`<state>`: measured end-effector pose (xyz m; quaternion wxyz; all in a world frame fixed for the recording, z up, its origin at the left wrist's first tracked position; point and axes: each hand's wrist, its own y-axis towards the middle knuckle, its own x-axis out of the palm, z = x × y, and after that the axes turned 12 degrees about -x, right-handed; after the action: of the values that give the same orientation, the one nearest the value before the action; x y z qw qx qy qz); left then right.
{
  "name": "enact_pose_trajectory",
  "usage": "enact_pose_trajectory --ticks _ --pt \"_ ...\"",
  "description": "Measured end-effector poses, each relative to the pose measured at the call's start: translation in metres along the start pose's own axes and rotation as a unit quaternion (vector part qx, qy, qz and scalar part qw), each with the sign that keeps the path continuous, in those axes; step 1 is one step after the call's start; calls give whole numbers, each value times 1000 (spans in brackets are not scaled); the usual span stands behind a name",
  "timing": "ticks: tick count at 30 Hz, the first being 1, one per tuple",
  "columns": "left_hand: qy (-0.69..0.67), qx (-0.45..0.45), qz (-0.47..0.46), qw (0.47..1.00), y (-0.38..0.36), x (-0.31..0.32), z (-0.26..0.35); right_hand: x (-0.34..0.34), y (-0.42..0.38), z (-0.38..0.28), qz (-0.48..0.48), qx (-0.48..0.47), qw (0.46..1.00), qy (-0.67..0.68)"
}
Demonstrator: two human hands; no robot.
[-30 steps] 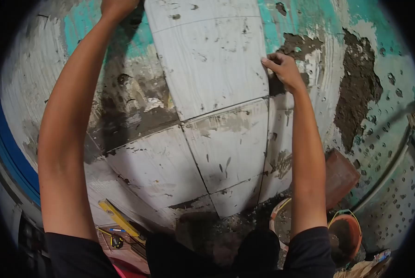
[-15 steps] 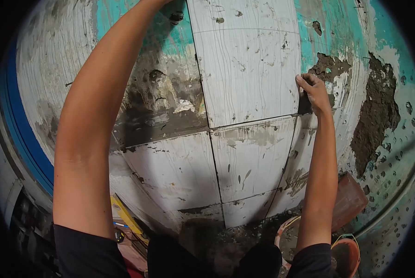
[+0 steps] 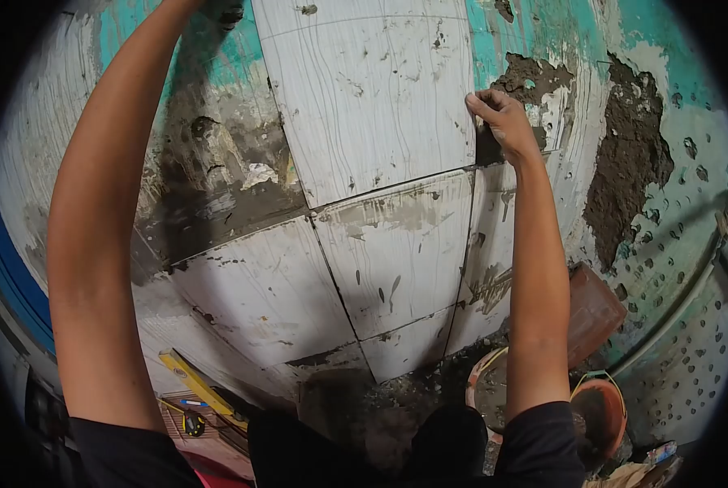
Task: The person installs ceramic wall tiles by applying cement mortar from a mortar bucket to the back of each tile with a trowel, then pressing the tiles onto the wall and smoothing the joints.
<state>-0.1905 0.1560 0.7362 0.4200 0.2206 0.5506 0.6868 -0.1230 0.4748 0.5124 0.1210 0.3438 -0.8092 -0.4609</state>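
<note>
A large whitish wall tile (image 3: 368,98) is sitting high on the wall, filling the 12 o'clock part of the view, its face streaked with fine grey lines and flecked with mortar. Its bottom edge is resting just above the row of set tiles (image 3: 388,252) beneath it. The right hand (image 3: 500,122) is curling its fingers (image 3: 484,104) around the tile's right edge at about 1 o'clock, gripping it where the tile meets a dark gap of bare mortar. The left arm (image 3: 104,211) is reaching up along the 10 o'clock side toward the tile's upper left corner; the left hand itself is running out of the top of the view, so whether it is gripping or pressing cannot be told.

At 9 o'clock of the tile, a patch of dark grey mortar bed (image 3: 217,187) is lying exposed on the wall. At 3 o'clock, peeling turquoise paint (image 3: 559,32) and a rough brown patch of broken plaster (image 3: 628,154) are showing. Down at 5 o'clock, a reddish brick (image 3: 595,313) is leaning at the wall's foot, with an orange bucket (image 3: 599,411) just below it and a round pan (image 3: 486,390) beside that. At 7 o'clock, a yellow spirit level (image 3: 201,386) is lying on the floor near a tape measure (image 3: 191,423).
</note>
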Motion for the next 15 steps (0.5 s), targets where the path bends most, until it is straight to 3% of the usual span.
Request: enact_pose_trajectory --ticks 15 --pt "35 -11 13 999 16 1 -7 4 -2 -7 8 4 999 34"
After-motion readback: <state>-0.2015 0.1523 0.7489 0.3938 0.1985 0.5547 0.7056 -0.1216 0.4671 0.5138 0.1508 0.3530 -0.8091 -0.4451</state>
